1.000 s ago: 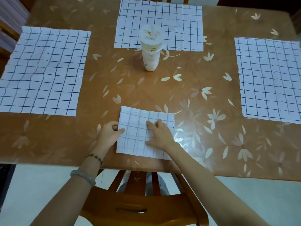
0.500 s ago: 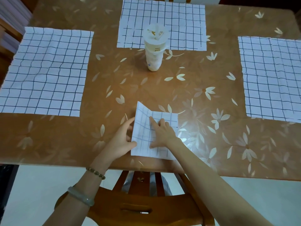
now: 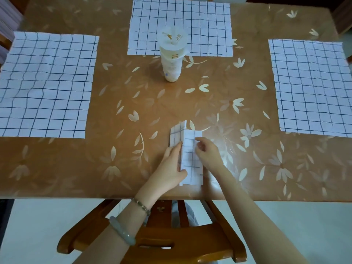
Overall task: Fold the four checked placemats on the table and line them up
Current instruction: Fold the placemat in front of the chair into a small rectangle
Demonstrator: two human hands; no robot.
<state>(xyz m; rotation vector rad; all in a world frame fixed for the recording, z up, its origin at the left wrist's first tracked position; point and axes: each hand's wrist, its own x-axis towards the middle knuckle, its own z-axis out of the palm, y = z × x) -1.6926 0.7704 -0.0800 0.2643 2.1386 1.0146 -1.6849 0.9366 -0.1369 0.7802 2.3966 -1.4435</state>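
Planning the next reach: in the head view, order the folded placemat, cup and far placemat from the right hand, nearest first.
1. folded placemat, touching the right hand, near edge.
2. cup, table centre.
3. far placemat, far edge, behind the cup.

The 9 o'clock placemat (image 3: 45, 84), the 12 o'clock placemat (image 3: 205, 25) and the 3 o'clock placemat (image 3: 312, 86) are spread out flat and unfolded, white with a thin dark grid, a bit wrinkly. The fourth placemat (image 3: 191, 159) is folded into a narrow strip at 6 o'clock, with its layers not lined up at the far end.
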